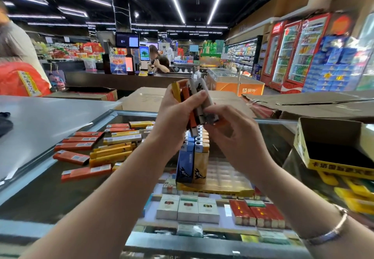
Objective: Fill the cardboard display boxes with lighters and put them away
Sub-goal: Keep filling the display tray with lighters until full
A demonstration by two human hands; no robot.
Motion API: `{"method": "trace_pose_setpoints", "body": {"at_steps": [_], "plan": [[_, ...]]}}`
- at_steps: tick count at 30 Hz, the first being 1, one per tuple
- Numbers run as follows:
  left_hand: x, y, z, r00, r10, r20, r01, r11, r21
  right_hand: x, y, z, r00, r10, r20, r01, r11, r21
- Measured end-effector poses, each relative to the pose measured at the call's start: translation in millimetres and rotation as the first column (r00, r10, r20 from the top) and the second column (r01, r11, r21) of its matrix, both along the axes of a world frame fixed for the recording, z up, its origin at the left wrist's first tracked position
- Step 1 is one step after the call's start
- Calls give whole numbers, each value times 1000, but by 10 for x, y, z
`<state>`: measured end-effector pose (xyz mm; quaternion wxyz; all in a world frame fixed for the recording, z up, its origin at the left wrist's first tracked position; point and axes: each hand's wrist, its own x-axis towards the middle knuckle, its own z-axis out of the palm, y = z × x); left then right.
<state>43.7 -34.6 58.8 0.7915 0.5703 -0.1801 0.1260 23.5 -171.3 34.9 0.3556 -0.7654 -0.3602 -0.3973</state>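
My left hand [174,115] grips a fanned bunch of lighters [191,92], yellow, orange and white, raised above the glass counter. My right hand [230,129] pinches the lower end of one white lighter in that bunch. Below them a yellow display tray [218,191] on the counter holds several upright lighters [192,157], blue and tan at the front. Loose orange and yellow lighters [97,151] lie scattered on the glass to the left. An empty yellow cardboard display box [332,157] stands at the right.
The glass counter [60,188] shows cigarette packs [188,210] beneath it. Brown cartons [303,105] lie behind the counter. A grey surface [46,121] is at the left. People stand at the far checkout and at the left edge.
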Motion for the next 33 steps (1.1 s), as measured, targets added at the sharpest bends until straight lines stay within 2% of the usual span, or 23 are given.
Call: {"method": "trace_pose_setpoints", "body": {"at_steps": [5, 10, 13, 16, 20, 23, 27, 33], "plan": [[-9, 105, 5, 996, -89, 6, 89, 995, -52, 9, -12, 11, 998, 31, -61, -22, 988, 150], [37, 204, -66, 999, -46, -14, 45, 998, -40, 138, -203, 92, 994, -34, -107, 66, 948, 312], [51, 192, -107, 1000, -2, 16, 2, 1000, 28, 254, -357, 113, 974, -125, -188, 180, 932, 316], [60, 178, -125, 997, 49, 55, -53, 996, 66, 325, -468, 110, 940, -145, -308, 246, 915, 320], [62, 190, -125, 1000, -7, 18, 7, 1000, 22, 373, -523, 98, 923, -157, -353, 246, 943, 224], [51, 188, -126, 999, -53, -7, 53, 998, 13, 375, -511, 74, 928, -238, -287, 265, 962, 59], [66, 196, -132, 999, -41, -21, 41, 999, -10, 378, -492, 21, 908, -354, -222, 335, 935, -119], [107, 223, -141, 997, -32, -75, 16, 979, -204, 364, -430, -13, 918, -352, -183, 326, 932, -159]]}}
